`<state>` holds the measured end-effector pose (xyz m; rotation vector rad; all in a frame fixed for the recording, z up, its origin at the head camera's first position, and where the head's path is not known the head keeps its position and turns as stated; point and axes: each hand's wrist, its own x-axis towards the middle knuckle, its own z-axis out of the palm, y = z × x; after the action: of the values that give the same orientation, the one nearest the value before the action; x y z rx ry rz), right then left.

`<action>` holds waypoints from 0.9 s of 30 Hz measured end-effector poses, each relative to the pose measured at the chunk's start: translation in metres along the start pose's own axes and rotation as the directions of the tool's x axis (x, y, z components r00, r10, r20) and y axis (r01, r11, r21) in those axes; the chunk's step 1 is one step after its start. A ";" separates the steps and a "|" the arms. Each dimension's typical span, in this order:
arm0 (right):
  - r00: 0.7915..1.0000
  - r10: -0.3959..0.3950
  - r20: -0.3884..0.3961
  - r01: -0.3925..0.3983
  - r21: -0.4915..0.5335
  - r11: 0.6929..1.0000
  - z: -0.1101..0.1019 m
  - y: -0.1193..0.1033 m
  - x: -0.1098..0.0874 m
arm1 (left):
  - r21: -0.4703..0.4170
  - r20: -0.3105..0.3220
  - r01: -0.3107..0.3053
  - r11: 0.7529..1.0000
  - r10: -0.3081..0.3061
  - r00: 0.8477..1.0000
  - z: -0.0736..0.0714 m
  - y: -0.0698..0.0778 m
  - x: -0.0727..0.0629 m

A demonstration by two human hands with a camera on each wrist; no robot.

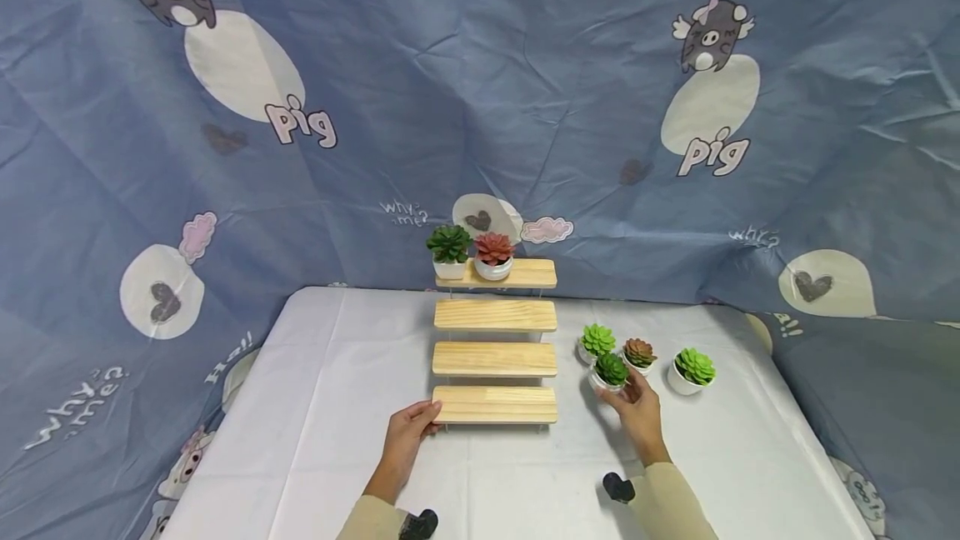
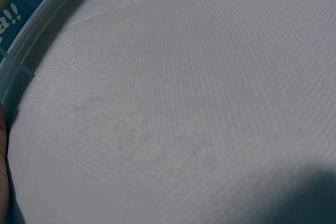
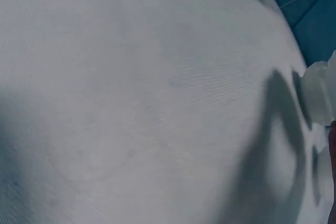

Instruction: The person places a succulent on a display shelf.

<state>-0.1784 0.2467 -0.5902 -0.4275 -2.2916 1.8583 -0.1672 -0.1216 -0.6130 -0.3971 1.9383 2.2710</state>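
Observation:
A tiered wooden display stand (image 1: 495, 404) with several pale boards stands on the white-covered table. My left hand (image 1: 406, 442) grips the left end of its lowest board. To the right of the stand, my right hand (image 1: 642, 421) pinches the white pot of a dark green succulent (image 1: 611, 368) between thumb and fingers. Close behind that plant are a bright green succulent (image 1: 597, 339) and a brown-red succulent (image 1: 640, 352), both in white pots. In the right wrist view, a white pot (image 3: 316, 95) shows at the right edge beside part of a finger.
On the top board sit a dark green plant (image 1: 449, 245) and a red succulent (image 1: 494, 249), both in white pots, toward the left. Another light green succulent (image 1: 693, 367) stands right of my right hand. A blue patterned cloth (image 1: 495, 90) hangs behind the table (image 1: 360, 373).

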 end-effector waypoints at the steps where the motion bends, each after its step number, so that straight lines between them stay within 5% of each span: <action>1: 1.000 -0.008 0.000 0.008 0.007 1.000 0.000 -0.002 0.000 | -0.002 0.001 -0.001 1.000 0.001 1.000 0.000 0.000 0.000; 19: 0.996 -0.072 0.045 0.068 0.085 0.994 -0.004 -0.053 0.009 | 0.012 -0.019 0.021 1.000 -0.020 1.000 -0.001 -0.002 0.002; 27: 0.985 -0.150 0.083 0.153 -0.029 0.988 0.002 -0.071 0.018 | 0.005 -0.006 -0.002 1.000 0.002 1.000 0.000 -0.001 0.001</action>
<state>-0.2042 0.2371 -0.5223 -0.1801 -2.3389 1.7951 -0.1680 -0.1220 -0.6143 -0.4016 1.9474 2.2690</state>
